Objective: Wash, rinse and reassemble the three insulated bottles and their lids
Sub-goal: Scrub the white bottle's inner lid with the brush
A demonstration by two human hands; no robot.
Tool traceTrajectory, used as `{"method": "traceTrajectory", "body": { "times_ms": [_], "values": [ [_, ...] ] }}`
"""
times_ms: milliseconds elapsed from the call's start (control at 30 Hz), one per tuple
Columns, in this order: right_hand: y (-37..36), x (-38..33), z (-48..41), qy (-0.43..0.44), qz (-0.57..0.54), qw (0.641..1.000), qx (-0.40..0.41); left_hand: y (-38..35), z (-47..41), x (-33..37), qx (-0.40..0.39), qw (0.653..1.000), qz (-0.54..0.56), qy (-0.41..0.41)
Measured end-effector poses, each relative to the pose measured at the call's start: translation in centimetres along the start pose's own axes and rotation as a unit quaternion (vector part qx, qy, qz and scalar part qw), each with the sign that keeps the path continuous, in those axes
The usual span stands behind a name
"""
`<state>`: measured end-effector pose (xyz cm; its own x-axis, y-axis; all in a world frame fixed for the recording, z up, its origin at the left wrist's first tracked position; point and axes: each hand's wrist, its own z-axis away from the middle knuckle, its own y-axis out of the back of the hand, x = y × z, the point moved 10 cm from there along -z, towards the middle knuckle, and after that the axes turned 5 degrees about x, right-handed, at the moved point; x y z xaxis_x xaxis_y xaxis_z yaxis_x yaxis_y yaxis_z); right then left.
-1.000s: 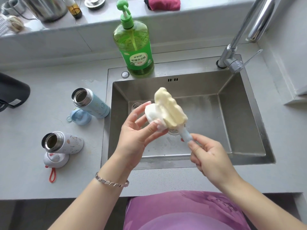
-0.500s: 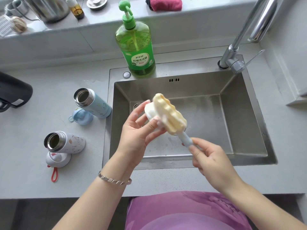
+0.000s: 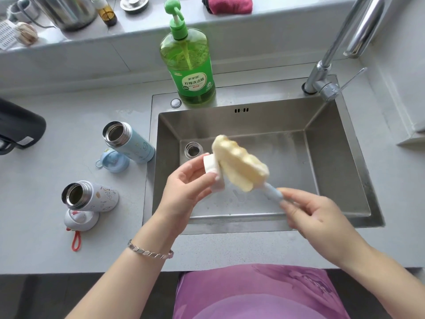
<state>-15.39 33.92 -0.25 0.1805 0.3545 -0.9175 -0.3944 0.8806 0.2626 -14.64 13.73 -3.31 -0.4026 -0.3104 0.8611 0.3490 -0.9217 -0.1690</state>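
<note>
Over the steel sink, my left hand holds a small white lid. My right hand grips the pale blue handle of a yellow sponge brush, whose head presses against the lid. A third bottle's open steel mouth shows in the sink behind the lid; the rest of that bottle is hidden. On the counter to the left, a light blue bottle stands open with its blue lid beside it. A white bottle stands open above its white lid with a red loop.
A green dish soap pump bottle stands on the sink's back rim. The faucet rises at the back right. A black object lies at the far left. Along the back ledge sit a kettle, a small bottle and a red cloth.
The sponge brush head has swung down and to the right across the lid. My left hand has turned the lid slightly. The bottles on the counter have not moved.
</note>
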Motion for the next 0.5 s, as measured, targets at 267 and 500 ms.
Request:
{"method": "traceTrajectory", "body": {
  "times_ms": [267,500],
  "values": [
    [-0.8,-0.9,0.1,0.024,0.032,0.998,-0.042,0.1,0.1,1.0,-0.005,0.996,-0.077,-0.047],
    [-0.5,0.8,-1.1,-0.042,-0.016,0.999,-0.014,-0.7,0.4,1.6,-0.027,0.989,-0.11,-0.093]
  ]
}}
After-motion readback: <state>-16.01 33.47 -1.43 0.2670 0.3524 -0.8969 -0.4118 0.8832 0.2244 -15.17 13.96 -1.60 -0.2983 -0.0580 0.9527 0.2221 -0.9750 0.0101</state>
